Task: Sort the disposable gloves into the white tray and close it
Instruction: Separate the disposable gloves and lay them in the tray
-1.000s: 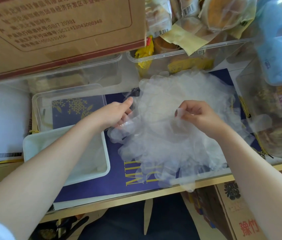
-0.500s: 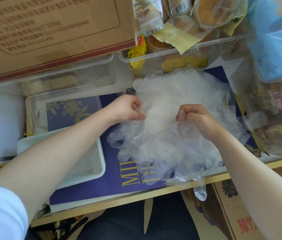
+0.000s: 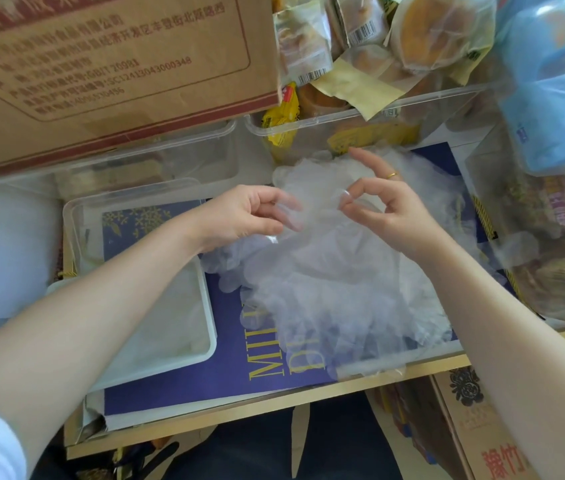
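Note:
A loose heap of clear disposable gloves (image 3: 336,299) lies on a dark blue bag in the middle of the table. One thin clear glove (image 3: 315,199) is raised above the heap and stretched between both hands. My left hand (image 3: 246,216) pinches its left edge with curled fingers. My right hand (image 3: 378,206) pinches its right edge between thumb and forefinger, the other fingers spread; a gold ring shows. The white tray (image 3: 210,327) sits at the left, partly under my left forearm, with a little clear plastic inside. A clear lid or box (image 3: 76,216) lies just behind it.
A cardboard box (image 3: 107,74) hangs over the back left. Clear bins (image 3: 412,109) of wrapped snacks stand at the back and right. A blue bag (image 3: 558,84) is at the top right. The table's wooden front edge (image 3: 308,393) runs below the gloves.
Both hands have risen off the heap and lifted one glove, pulling it apart between them. My right hand went from a closed fist to a thumb-and-forefinger pinch with spread fingers.

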